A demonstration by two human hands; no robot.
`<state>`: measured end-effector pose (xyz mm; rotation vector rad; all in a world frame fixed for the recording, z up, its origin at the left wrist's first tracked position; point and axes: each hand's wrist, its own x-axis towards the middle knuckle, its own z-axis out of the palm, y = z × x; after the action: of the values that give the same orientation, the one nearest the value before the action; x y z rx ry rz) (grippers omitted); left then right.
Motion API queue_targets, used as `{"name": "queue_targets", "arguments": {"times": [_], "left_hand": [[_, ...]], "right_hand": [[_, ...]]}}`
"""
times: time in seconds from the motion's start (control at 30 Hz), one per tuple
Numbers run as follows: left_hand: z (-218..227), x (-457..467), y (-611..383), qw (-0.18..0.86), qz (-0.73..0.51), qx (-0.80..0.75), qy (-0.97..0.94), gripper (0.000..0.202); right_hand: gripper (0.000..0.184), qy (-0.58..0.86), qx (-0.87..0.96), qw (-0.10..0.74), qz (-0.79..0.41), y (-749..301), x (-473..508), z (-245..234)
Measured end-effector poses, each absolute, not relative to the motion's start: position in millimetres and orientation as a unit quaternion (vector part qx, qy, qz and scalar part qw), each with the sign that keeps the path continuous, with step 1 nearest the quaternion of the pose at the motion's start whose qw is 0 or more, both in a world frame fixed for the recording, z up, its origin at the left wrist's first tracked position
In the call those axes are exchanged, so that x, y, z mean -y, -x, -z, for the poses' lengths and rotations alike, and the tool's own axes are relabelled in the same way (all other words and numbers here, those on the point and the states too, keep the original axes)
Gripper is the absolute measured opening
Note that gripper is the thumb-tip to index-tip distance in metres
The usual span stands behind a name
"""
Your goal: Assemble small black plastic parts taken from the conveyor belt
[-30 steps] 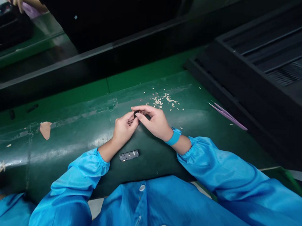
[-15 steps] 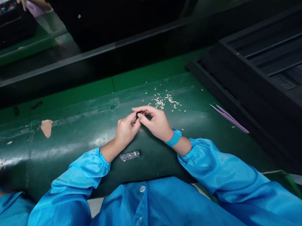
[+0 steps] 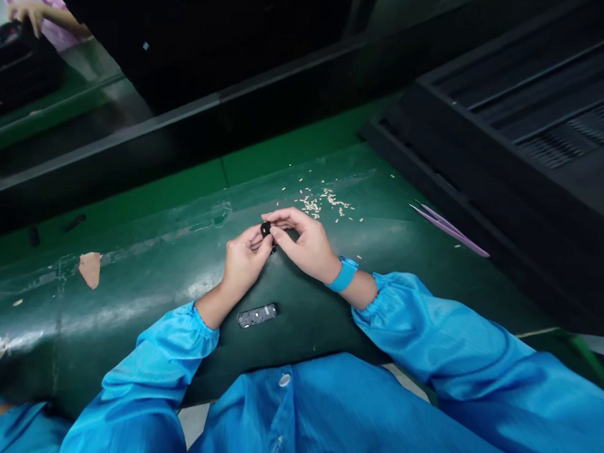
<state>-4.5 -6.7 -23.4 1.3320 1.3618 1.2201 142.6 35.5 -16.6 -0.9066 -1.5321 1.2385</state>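
Note:
My left hand [image 3: 243, 260] and my right hand [image 3: 306, 243] meet over the dark green belt [image 3: 144, 273], fingertips pinched together on a small black part [image 3: 266, 229]. Both hands are closed around it, and most of the part is hidden by the fingers. A small dark circuit board [image 3: 257, 315] lies flat on the belt just below my left wrist, touched by neither hand. A blue wrist strap [image 3: 344, 274] sits on my right wrist.
Pale scraps [image 3: 323, 202] are scattered beyond my hands. Purple tweezers [image 3: 447, 229] lie at the right by a black tray stack [image 3: 516, 136]. A tan patch [image 3: 90, 268] marks the belt at left. Another person's hand [image 3: 26, 11] shows top left, a blue sleeve [image 3: 3, 427] bottom left.
The black part now shows more plainly between my fingertips; my hands have turned it slightly. The hands stay in the same spot on the belt.

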Motion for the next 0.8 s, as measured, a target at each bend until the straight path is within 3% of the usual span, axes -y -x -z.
{"name": "queue_targets", "arguments": {"times": [0.4, 0.6, 0.8], "left_hand": [[19.8, 11.0, 4.2, 0.358, -0.436, -0.564, -0.602, 0.023], [18.1, 12.8, 3.6, 0.302, -0.411, -0.584, -0.632, 0.018], [18.0, 11.7, 3.5, 0.337, -0.424, -0.573, -0.615, 0.02]], "right_hand": [[0.015, 0.365, 0.641, 0.457, -0.498, -140.9, -34.8, 16.7], [0.013, 0.339, 0.609, 0.452, -0.557, -140.8, -36.1, 16.3], [0.015, 0.333, 0.576, 0.445, -0.599, -143.0, -40.6, 17.2]]}}
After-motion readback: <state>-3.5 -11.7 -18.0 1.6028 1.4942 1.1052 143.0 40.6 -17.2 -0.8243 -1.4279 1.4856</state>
